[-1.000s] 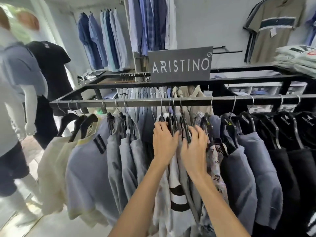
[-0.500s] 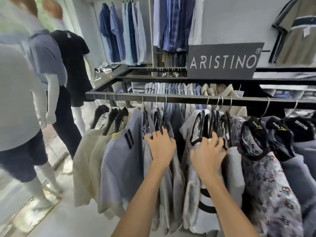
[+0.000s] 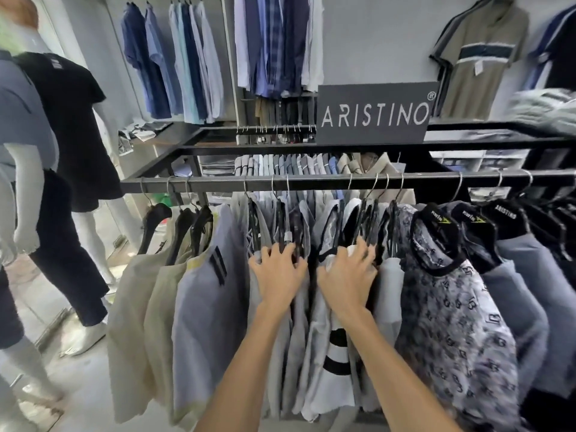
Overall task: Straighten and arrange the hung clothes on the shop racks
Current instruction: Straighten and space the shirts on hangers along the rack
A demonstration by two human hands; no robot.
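Both our hands are in among the shirts at the middle of the front rail.

Our left hand (image 3: 279, 274) curls its fingers over the shoulders of the grey shirts (image 3: 296, 369), the tips tucked among their black hangers (image 3: 280, 219). Our right hand (image 3: 347, 277), just beside it, lies with its fingers splayed on the shoulder of the white shirt with black bands (image 3: 324, 394), clasping nothing that we can see. These all hang from the steel rail (image 3: 311, 183), with a pale blue shirt (image 3: 205, 322) and cream shirts (image 3: 137, 322) to the left and a patterned T-shirt (image 3: 452, 322) to the right. An ARISTINO sign (image 3: 374, 113) stands behind the rack, and a mannequin in black (image 3: 71, 120) stands at the left.
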